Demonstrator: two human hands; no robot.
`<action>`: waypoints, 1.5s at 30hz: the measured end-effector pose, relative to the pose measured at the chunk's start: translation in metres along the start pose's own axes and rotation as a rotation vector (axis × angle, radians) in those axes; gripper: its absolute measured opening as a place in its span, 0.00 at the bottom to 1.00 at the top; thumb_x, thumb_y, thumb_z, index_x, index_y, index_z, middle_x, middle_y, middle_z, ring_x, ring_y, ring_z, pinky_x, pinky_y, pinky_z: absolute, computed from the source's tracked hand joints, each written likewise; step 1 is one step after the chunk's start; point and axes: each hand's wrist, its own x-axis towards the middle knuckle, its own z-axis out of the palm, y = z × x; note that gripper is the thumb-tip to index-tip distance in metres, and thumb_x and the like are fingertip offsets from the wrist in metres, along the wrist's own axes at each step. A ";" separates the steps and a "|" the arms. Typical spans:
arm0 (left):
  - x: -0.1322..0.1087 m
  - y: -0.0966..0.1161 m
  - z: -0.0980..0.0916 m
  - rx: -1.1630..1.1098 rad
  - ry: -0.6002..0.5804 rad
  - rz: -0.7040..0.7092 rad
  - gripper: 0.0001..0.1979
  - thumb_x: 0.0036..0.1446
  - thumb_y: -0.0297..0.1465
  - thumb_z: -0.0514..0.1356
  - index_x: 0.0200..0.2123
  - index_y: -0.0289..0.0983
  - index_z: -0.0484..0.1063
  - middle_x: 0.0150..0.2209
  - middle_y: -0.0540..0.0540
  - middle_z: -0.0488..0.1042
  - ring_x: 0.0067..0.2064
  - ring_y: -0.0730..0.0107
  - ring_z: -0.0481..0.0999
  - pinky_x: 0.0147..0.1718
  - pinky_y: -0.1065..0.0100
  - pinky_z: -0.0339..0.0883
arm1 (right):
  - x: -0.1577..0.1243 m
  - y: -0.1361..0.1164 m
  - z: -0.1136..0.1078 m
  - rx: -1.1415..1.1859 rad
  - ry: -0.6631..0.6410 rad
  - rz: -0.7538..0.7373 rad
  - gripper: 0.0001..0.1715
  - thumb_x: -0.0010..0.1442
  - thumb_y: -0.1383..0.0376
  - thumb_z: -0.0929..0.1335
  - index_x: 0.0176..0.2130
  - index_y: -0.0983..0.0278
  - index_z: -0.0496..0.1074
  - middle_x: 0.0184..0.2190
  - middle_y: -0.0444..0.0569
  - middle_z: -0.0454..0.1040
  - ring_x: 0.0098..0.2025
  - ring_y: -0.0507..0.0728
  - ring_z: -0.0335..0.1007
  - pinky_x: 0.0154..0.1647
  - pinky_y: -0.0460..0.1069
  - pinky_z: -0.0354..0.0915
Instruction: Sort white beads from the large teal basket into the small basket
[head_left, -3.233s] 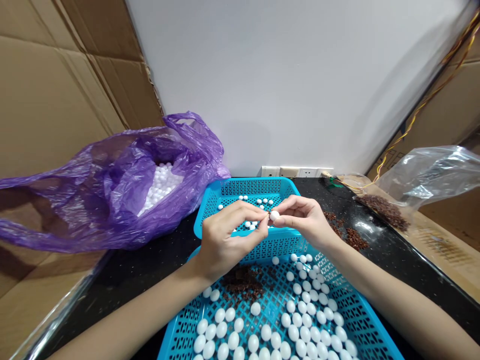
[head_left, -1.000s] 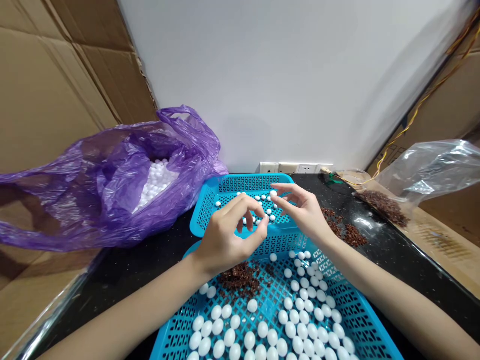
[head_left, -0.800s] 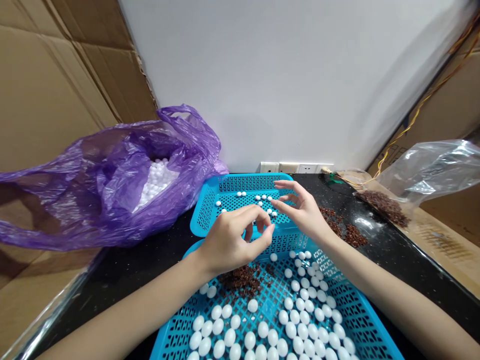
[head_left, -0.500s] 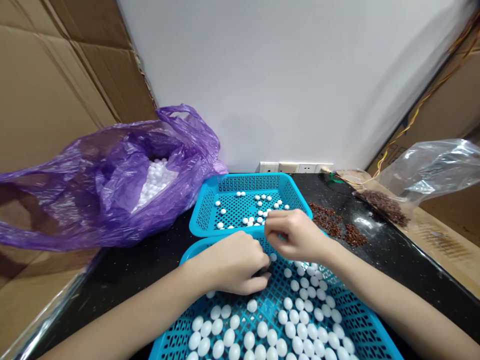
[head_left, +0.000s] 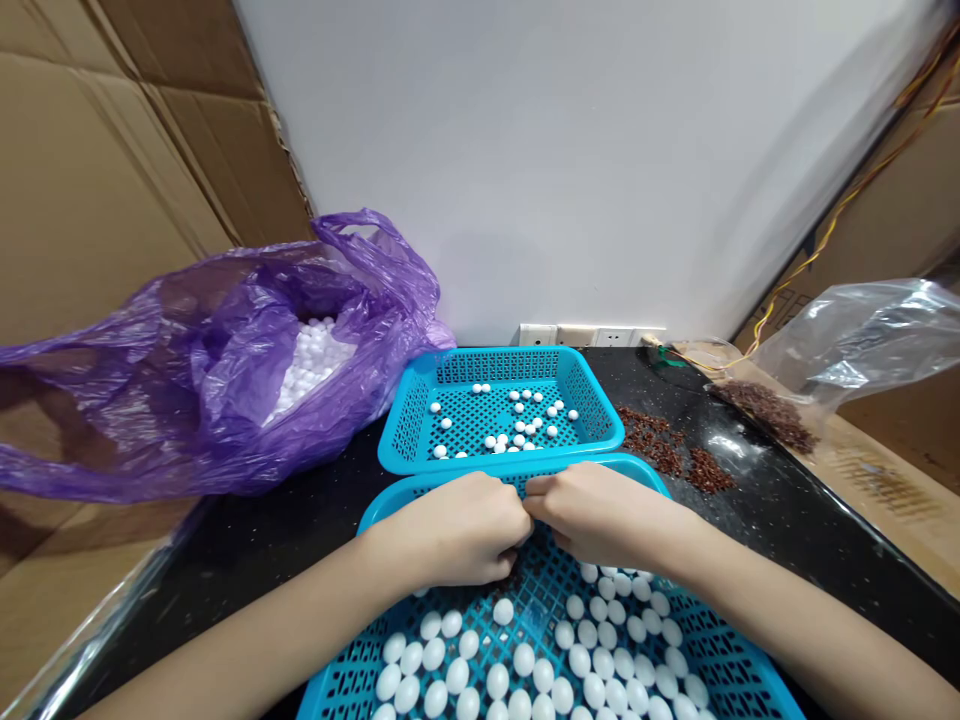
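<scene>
Both hands rest knuckles-up inside the near basket [head_left: 679, 640], at its far end, meeting just this side of its far rim. From the left of that rim: the left hand [head_left: 457, 530] is curled into a loose fist, fingers tucked down into the basket floor, and what they grip underneath cannot be seen. The right hand [head_left: 592, 515] lies just to the right of it, curled the same way, the two touching at the thumbs and forefingers over the basket's midline. Whether anything is pinched between them cannot be told, since the fingertips are hidden.

The white beads [head_left: 570, 650] lie on the near side of both hands, toward the person, spread across the basket floor with the thicker patch to the right of the midline, beneath the right wrist. Those beads sit closer to the right hand; the looser rows left of the midline sit closer to the left forearm. Each bead is slightly oval, and their long axes point every which way.

Beyond the far rim, touching it, the small basket [head_left: 592, 405] holds a scatter of smaller white beads [head_left: 517, 425], straight ahead of both hands. Left of the near basket slumps a purple bag [head_left: 187, 400]; right of its far rim, brown crumbs [head_left: 660, 445] lie on the dark counter [head_left: 787, 520].
</scene>
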 end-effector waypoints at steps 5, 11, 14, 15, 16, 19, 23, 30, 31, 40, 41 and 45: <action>0.001 0.000 -0.001 0.037 -0.013 -0.015 0.08 0.46 0.25 0.61 0.17 0.36 0.70 0.17 0.49 0.71 0.20 0.67 0.71 0.17 0.67 0.52 | 0.000 -0.001 0.003 0.007 -0.004 0.005 0.08 0.51 0.74 0.65 0.33 0.68 0.71 0.30 0.49 0.74 0.25 0.52 0.67 0.20 0.48 0.50; 0.001 -0.001 0.000 0.027 -0.008 -0.016 0.07 0.46 0.26 0.61 0.18 0.36 0.70 0.17 0.49 0.71 0.20 0.66 0.71 0.17 0.66 0.53 | 0.000 -0.002 0.001 0.031 0.003 0.015 0.08 0.51 0.73 0.65 0.34 0.69 0.71 0.31 0.50 0.74 0.26 0.53 0.69 0.20 0.48 0.51; 0.000 0.000 -0.002 0.008 0.020 -0.012 0.07 0.45 0.25 0.61 0.18 0.37 0.69 0.16 0.50 0.69 0.18 0.67 0.70 0.17 0.66 0.53 | 0.000 -0.002 0.001 0.049 -0.001 0.018 0.08 0.51 0.72 0.65 0.34 0.68 0.72 0.31 0.49 0.74 0.27 0.53 0.70 0.20 0.48 0.52; 0.000 0.001 -0.003 -0.014 0.031 -0.006 0.07 0.45 0.25 0.60 0.18 0.37 0.69 0.15 0.51 0.68 0.18 0.68 0.69 0.17 0.67 0.53 | 0.000 -0.002 0.000 0.056 -0.005 0.014 0.08 0.51 0.72 0.65 0.34 0.68 0.72 0.31 0.49 0.75 0.27 0.53 0.70 0.21 0.48 0.52; 0.000 0.002 -0.004 -0.042 0.041 0.001 0.07 0.45 0.24 0.60 0.18 0.37 0.70 0.15 0.52 0.68 0.18 0.69 0.69 0.17 0.67 0.54 | 0.000 -0.001 0.000 0.061 -0.010 0.009 0.08 0.51 0.73 0.65 0.34 0.67 0.72 0.32 0.49 0.75 0.28 0.53 0.70 0.21 0.48 0.53; 0.001 0.005 -0.006 -0.141 0.064 0.026 0.06 0.45 0.24 0.60 0.20 0.37 0.71 0.16 0.52 0.69 0.18 0.71 0.68 0.17 0.69 0.54 | 0.000 0.000 0.000 0.080 -0.011 -0.007 0.08 0.52 0.73 0.65 0.35 0.66 0.71 0.32 0.48 0.75 0.28 0.53 0.70 0.21 0.47 0.52; 0.002 0.009 -0.009 -0.388 0.155 0.061 0.05 0.45 0.21 0.60 0.24 0.36 0.72 0.17 0.55 0.72 0.19 0.76 0.70 0.18 0.75 0.57 | 0.002 0.005 -0.002 0.208 0.019 -0.051 0.08 0.53 0.68 0.67 0.37 0.65 0.71 0.33 0.47 0.74 0.27 0.52 0.68 0.23 0.45 0.55; 0.003 0.004 -0.017 -0.875 0.467 -0.088 0.03 0.50 0.23 0.59 0.29 0.34 0.72 0.16 0.55 0.69 0.16 0.80 0.66 0.17 0.80 0.60 | 0.007 0.020 -0.002 0.696 0.208 -0.231 0.08 0.48 0.76 0.67 0.31 0.66 0.70 0.32 0.43 0.71 0.33 0.49 0.67 0.35 0.43 0.64; 0.004 0.002 -0.018 -0.904 0.502 -0.118 0.02 0.50 0.24 0.59 0.28 0.34 0.71 0.15 0.55 0.69 0.16 0.80 0.65 0.16 0.80 0.60 | 0.008 0.021 -0.002 0.749 0.255 -0.217 0.08 0.48 0.75 0.67 0.31 0.66 0.69 0.31 0.43 0.71 0.33 0.49 0.66 0.35 0.43 0.64; 0.004 0.000 -0.021 -0.938 0.749 -0.168 0.02 0.55 0.23 0.57 0.32 0.35 0.66 0.18 0.57 0.67 0.18 0.83 0.65 0.18 0.82 0.60 | 0.009 0.024 -0.001 1.412 0.512 -0.133 0.07 0.53 0.71 0.69 0.35 0.64 0.70 0.33 0.43 0.69 0.36 0.50 0.68 0.39 0.47 0.67; 0.004 0.000 -0.021 -0.970 0.753 -0.183 0.02 0.57 0.24 0.56 0.33 0.35 0.65 0.19 0.57 0.66 0.17 0.84 0.64 0.17 0.82 0.60 | 0.010 0.025 -0.002 1.474 0.554 -0.122 0.07 0.53 0.70 0.70 0.35 0.63 0.71 0.33 0.43 0.70 0.36 0.50 0.68 0.39 0.47 0.67; 0.003 0.000 -0.018 -1.111 0.793 -0.240 0.04 0.63 0.31 0.53 0.36 0.36 0.61 0.24 0.56 0.67 0.16 0.86 0.62 0.15 0.83 0.58 | 0.012 0.029 -0.005 1.612 0.703 -0.073 0.06 0.53 0.69 0.71 0.35 0.60 0.74 0.35 0.44 0.74 0.36 0.49 0.70 0.37 0.45 0.68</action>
